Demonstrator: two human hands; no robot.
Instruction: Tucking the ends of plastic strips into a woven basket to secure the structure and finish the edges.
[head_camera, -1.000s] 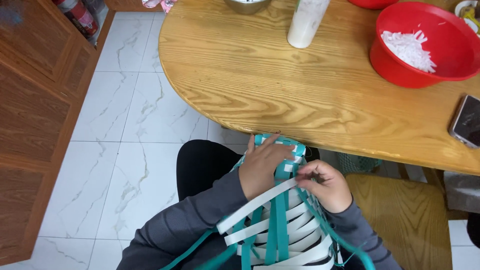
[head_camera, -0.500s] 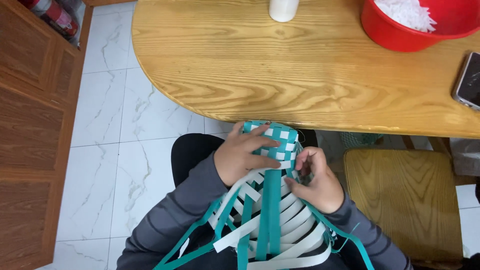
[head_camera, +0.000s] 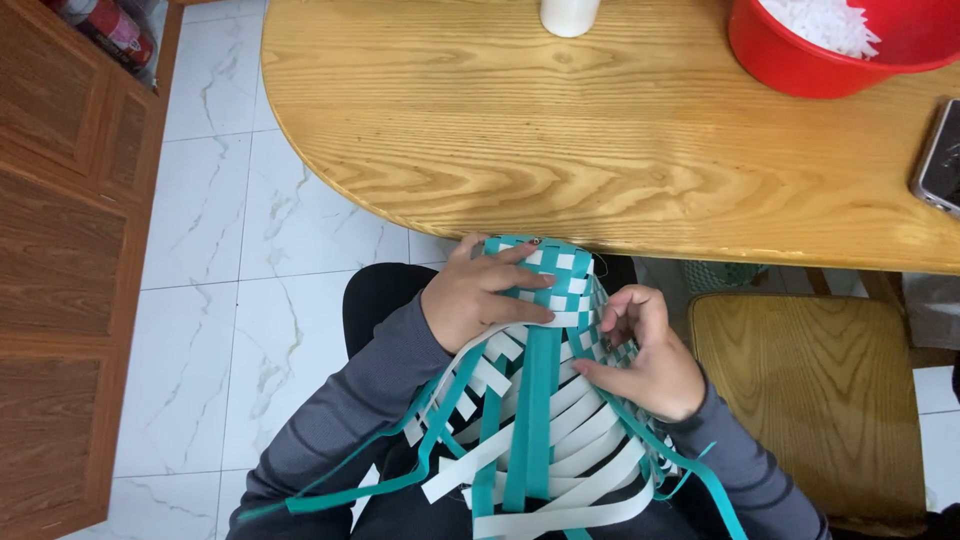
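Note:
On my lap I hold a half-woven basket (head_camera: 560, 285) of teal and white flat strips, its woven end pointing toward the table. My left hand (head_camera: 480, 295) lies over its left side, fingers pressed on the weave. At the right side, my right hand (head_camera: 645, 350) pinches a strip. Loose teal and white strip ends (head_camera: 530, 440) fan out toward me over my legs.
A wooden oval table (head_camera: 600, 130) stands just beyond the basket, with a red bowl (head_camera: 800, 60) of white shreds, a white cylinder (head_camera: 568, 15) and a phone (head_camera: 940, 160) on it. A wooden stool (head_camera: 810, 390) sits at my right. A wooden cabinet (head_camera: 60, 250) lines the left, by marble floor tiles.
The view has tilted down and closer to the table edge. My left hand has shifted up over the woven end, and the right hand has moved along the basket's right side.

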